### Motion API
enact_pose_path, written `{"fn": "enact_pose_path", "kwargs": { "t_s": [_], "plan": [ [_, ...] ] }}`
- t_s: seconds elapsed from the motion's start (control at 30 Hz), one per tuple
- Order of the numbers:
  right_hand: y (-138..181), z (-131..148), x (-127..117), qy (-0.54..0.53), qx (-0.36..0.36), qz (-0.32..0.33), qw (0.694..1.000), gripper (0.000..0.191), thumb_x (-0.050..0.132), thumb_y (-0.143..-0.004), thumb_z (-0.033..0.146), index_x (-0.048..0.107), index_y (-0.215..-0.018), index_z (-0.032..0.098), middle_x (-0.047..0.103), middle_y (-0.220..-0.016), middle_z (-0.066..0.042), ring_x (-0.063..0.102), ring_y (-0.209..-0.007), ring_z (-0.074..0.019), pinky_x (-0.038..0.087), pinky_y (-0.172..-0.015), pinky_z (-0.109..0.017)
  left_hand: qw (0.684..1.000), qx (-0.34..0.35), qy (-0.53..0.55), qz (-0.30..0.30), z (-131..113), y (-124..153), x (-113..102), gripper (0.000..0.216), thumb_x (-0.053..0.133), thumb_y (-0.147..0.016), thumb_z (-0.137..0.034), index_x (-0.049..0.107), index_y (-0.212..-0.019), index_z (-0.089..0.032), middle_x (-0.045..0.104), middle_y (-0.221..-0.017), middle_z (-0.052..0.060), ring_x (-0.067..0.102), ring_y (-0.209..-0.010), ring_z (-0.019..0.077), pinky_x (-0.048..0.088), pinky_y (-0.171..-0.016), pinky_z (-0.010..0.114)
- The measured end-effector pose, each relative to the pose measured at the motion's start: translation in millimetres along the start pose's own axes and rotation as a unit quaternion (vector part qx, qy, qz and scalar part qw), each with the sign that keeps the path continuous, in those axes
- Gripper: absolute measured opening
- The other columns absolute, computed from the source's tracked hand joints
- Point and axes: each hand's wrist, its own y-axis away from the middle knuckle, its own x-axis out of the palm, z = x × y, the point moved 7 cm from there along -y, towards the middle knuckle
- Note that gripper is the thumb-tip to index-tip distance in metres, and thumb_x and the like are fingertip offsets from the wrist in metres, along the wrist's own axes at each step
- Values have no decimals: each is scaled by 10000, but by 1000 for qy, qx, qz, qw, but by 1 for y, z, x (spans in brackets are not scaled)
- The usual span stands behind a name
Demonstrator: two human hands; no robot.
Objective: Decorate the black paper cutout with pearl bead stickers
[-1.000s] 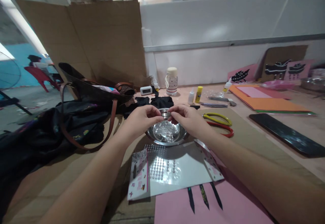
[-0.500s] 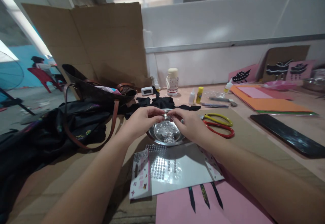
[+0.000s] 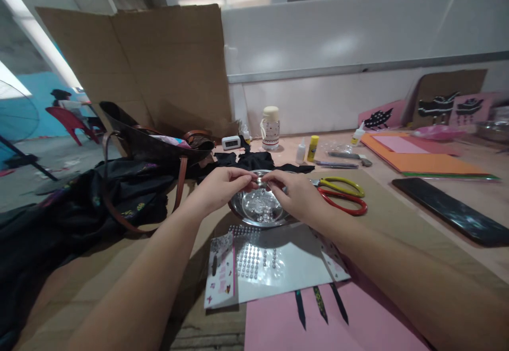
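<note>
Over a shiny metal bowl [image 3: 243, 217] my two hands meet almost fingertip to fingertip. My left hand [image 3: 225, 191] is pinched, thumb against fingers. My right hand [image 3: 293, 192] is also pinched, its fingertips just across from the left ones. Whatever lies between the fingertips is too small to make out. Inside the bowl are small clear, shiny pieces [image 3: 264, 214]. Just in front of the bowl lies a sheet of silvery stick-on beads [image 3: 248, 261] on white backing. It overlaps a pink sheet [image 3: 274, 324] bearing dark pointed strips [image 3: 320, 306].
Scissors with yellow and red handles [image 3: 344, 194] lie right of the bowl, and a black phone [image 3: 449, 210] farther right. Behind stand a glue stick [image 3: 313, 148], a small white bottle [image 3: 300, 152] and a flask [image 3: 270, 128]. A handbag [image 3: 159, 147] and black cloth [image 3: 87, 208] fill the left.
My left thumb and fingers have shifted slightly at the tips, the thumb now closer to the fingers. Both hands stay over the bowl, and the other things lie as before.
</note>
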Motion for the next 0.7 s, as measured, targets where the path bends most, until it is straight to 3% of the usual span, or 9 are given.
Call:
{"fn": "enact_pose_path", "kwargs": {
  "t_s": [0.47, 0.7],
  "plan": [
    [0, -1, 2, 4, -14, -3, 1000, 231, 514, -911, 169, 685, -1055, 230, 763, -969, -42, 676, -812, -192, 463, -697, -306, 1000, -4, -1, -4, -6, 2, -3, 149, 725, -787, -163, 772, -927, -179, 797, -921, 47, 731, -908, 187, 536, -916, 348],
    [1, -4, 5, 4, -9, 8, 1000, 237, 509, -918, 187, 687, -1068, 235, 762, -1030, -57, 690, -878, -218, 487, -755, -342, 998, 43, -42, -20, -7, 3, -21, 343, 731, -814, -370, 726, -1077, -149, 783, -987, 89, 721, -938, 210, 528, -902, 349]
  ]
}}
